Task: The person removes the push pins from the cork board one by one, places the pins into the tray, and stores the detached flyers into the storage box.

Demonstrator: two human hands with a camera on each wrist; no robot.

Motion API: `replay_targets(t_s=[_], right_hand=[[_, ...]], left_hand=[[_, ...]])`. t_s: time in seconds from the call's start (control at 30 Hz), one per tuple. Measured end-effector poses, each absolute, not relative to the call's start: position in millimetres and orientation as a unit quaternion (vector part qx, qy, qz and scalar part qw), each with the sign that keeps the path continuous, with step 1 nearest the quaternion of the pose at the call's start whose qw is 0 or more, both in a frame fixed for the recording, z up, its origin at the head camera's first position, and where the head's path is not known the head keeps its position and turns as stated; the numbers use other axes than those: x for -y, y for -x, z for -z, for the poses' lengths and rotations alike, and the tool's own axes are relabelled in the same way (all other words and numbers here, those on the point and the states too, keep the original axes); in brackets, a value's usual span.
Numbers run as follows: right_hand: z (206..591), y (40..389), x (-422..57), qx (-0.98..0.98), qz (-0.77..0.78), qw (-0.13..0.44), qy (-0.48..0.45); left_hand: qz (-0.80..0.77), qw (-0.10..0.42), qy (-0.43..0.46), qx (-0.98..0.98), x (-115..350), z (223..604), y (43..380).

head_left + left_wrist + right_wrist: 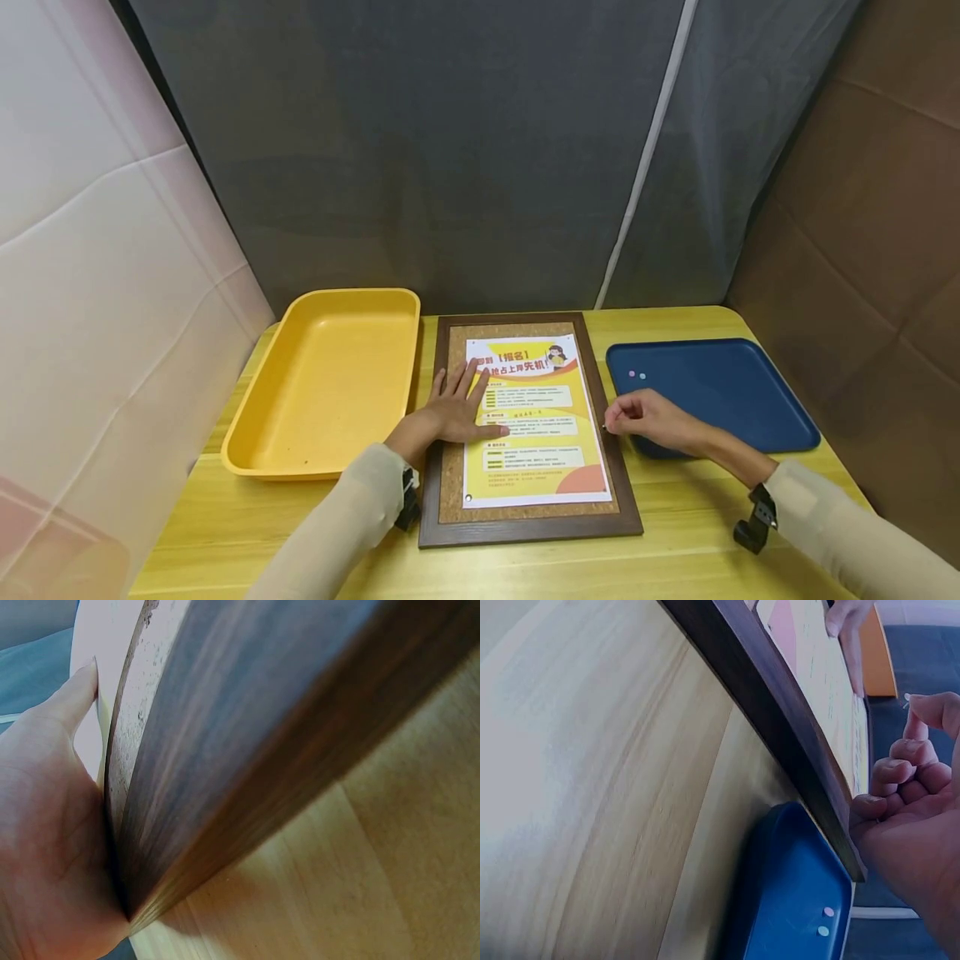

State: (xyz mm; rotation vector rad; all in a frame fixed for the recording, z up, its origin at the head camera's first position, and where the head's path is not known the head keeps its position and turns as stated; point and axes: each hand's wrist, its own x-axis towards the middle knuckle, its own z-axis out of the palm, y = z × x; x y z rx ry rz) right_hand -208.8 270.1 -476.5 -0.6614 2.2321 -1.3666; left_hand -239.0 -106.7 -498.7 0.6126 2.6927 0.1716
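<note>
Sheet (pixel 536 421) on the board (pixel 540 528), long axis running away from you.
Your left hand (pixel 453 412) rests spread on it; your right hand (pixel 652 419), by the board's right edge, pinches what looks like a pin (pixel 907 697), the sheet to its left. Right of the board: tray (pixel 720 383).

Head view: I look forward and down from above, farthest off, whole board (pixel 532 530) within it. Left wrist view: very near, low, tilted along the board's edge. Right wrist view: near, tilted, facing past my right fingers (pixel 892 771); it shares the blue tray (pixel 720 392) with the head view.
</note>
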Motion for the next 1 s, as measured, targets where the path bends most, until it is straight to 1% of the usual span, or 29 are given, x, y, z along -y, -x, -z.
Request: replay_targets(t_s=[0.23, 0.33, 0.53, 1.0], right_hand=[[478, 215, -278, -0.812, 0.500, 0.203, 0.220], [478, 217, -282, -0.816, 0.501, 0.194, 0.214], [478, 222, -292, -0.820, 0.502, 0.187, 0.201], [481, 234, -312, -0.845, 0.487, 0.160, 0.156]], left_hand=[[-0.064, 0.185, -0.218, -0.956, 107, 499, 240], [-0.068, 0.193, -0.215, -0.955, 108, 505, 243], [-0.080, 0.186, -0.213, -0.956, 109, 518, 248], [-0.081, 0.185, -0.211, -0.956, 108, 517, 248]])
